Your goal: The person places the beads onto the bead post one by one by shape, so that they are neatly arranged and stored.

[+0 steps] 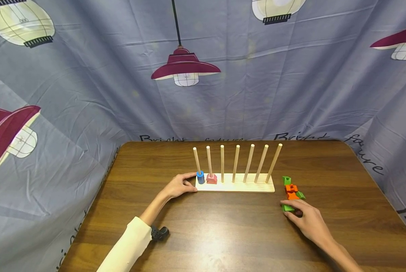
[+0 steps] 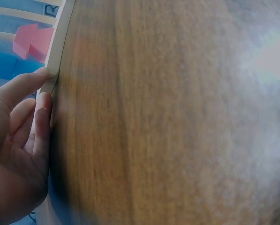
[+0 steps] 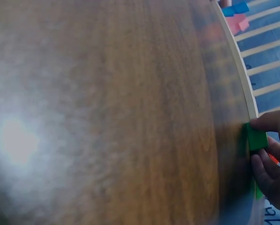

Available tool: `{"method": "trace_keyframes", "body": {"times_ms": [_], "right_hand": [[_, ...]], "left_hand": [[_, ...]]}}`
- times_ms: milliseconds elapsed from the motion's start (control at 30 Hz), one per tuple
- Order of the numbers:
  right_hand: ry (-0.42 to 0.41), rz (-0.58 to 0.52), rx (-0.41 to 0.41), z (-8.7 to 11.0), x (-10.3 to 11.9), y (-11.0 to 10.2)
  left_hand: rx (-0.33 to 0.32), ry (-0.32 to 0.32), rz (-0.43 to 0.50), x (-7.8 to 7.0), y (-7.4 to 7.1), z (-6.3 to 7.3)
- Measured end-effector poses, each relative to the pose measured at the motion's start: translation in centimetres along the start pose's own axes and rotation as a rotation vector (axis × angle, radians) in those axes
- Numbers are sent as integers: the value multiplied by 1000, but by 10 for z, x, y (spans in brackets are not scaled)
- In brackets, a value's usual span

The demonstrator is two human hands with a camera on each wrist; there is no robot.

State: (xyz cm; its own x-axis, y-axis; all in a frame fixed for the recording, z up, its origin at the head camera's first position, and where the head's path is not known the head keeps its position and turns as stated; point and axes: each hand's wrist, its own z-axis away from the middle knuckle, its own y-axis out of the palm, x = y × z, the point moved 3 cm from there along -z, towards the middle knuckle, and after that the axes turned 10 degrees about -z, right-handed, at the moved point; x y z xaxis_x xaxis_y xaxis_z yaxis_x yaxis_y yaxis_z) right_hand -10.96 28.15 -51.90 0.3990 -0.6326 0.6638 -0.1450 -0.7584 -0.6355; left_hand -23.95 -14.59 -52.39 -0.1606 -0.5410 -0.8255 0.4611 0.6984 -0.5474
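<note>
A pale wooden peg board (image 1: 237, 187) with a row of several upright dowels lies on the table. My left hand (image 1: 177, 186) grips its left end between thumb and fingers. On the leftmost dowel sits a blue cylinder-like block (image 1: 200, 177), and the dowel beside it carries a pink angular block (image 1: 211, 179). To the right of the board, my right hand (image 1: 308, 219) pinches a green block (image 3: 257, 137) between thumb and fingertips, low over the table. Just beyond that hand lie orange blocks (image 1: 292, 196) and more green blocks (image 1: 286, 180) in a loose group.
The brown wooden table (image 1: 230, 230) runs back to a grey-blue curtain (image 1: 237, 102) printed with lamps. Beneath the left forearm a black strap-like object (image 1: 160, 233) shows at the wrist.
</note>
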Motion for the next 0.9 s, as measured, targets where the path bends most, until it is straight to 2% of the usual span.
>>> {"method": "trace_keyframes", "body": {"times_ms": [167,300,367,500,567,600,700,833,900], "right_hand": [[4,7,-4,-3,1,3],[111,-48,1,-5,4,3],[200,-179,18,-5,6,4],[397,-538,43,-7,10,7],[468,-639,46,-9,13,9],[481,-646,48,-10,15,9],[440,-585,59,-15,23,11],[288,-512,56,-26,40,16],[245,-520,47,-34,51,17]], "left_hand": [[0,3,-10,0,-1,0],[2,14,-20,-1,-1,0],[2,8,-22,-1,-1,0],[-2,-7,-26,-1,-1,-1],[1,-17,-25,-1,0,-1],[0,-16,-25,-1,0,-1],[0,-12,-19,0,0,-1],[-4,-9,-20,1,-1,-1],[-2,-10,-28,1,-1,-2]]}}
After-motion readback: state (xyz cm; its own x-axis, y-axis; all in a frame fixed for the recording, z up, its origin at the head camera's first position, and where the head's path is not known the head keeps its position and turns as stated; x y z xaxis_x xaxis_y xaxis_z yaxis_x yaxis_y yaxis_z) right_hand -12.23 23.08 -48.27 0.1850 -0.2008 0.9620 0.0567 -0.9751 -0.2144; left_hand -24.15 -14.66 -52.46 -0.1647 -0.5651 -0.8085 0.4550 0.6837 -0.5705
